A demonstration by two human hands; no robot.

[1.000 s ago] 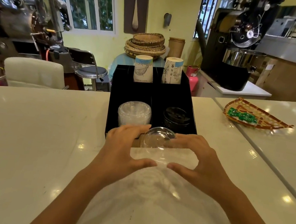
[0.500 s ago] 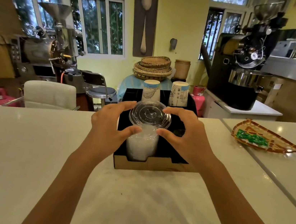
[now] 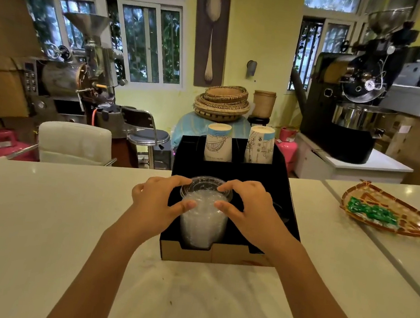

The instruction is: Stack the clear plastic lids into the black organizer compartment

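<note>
A tall stack of clear plastic lids (image 3: 203, 219) stands in the front left compartment of the black organizer (image 3: 231, 172) on the white counter. My left hand (image 3: 159, 200) grips the stack's upper part from the left, and my right hand (image 3: 247, 209) grips it from the right. Fingers of both hands rest on the rim of the top lid (image 3: 206, 186). Dark lids (image 3: 280, 212) in the front right compartment are mostly hidden behind my right hand.
Two stacks of paper cups (image 3: 217, 142) (image 3: 260, 145) stand in the organizer's rear compartments. A woven tray with green packets (image 3: 388, 217) lies on the counter at the right. A white chair (image 3: 74, 143) and coffee roasters stand beyond the counter's far edge.
Both hands lifted the clear lids from the counter in front of the organizer up over the front left compartment, then lowered them onto the stack there. The camera tilted upward.
</note>
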